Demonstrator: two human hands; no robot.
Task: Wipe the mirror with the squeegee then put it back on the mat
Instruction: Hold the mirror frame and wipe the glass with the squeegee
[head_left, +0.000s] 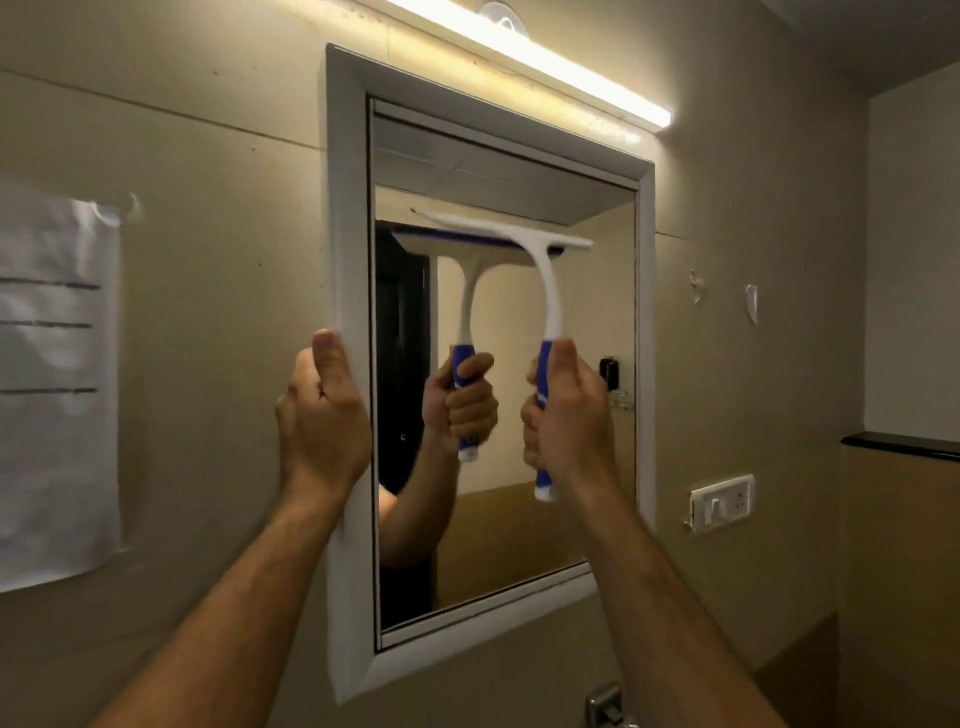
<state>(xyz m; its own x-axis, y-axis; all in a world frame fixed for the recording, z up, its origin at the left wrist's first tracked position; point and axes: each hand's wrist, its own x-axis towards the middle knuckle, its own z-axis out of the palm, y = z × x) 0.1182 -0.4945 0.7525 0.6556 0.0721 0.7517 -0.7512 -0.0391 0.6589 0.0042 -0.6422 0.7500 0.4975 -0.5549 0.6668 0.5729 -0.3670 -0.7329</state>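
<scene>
- The right hand (569, 410) is wrapped in a fist around the blue grip of the squeegee (540, 291), fingers curled around the left side of the handle and thumb up along it.
- The squeegee stands upright above that hand: its white neck rises from the top of the fist and curves up and left to the crossbar, while the blue and white butt of the handle sticks out below the fist.
- The crossbar lies roughly level across the upper half of the mirror (587, 467), its blade edge against the glass; a purple strip shows along the underside of the bar.
- The bar spans from near the left edge of the glass to short of the right edge, well below the top edge.
- The left hand (322, 415) grips the left side of the white frame (348, 208), about halfway up that edge, fingers folded around it and thumb pointing up along the frame's front.
- The two hands are at about the same height, with the left part of the glass between them.
- The glass reflects the squeegee and the hand holding it.
- A lit tube lamp (545, 67) runs along the wall above the frame's top edge.
- A sheet of paper (52, 384) is stuck on the wall well to the left of the frame, and a switch plate (724, 503) sits to the right of its lower right corner.
</scene>
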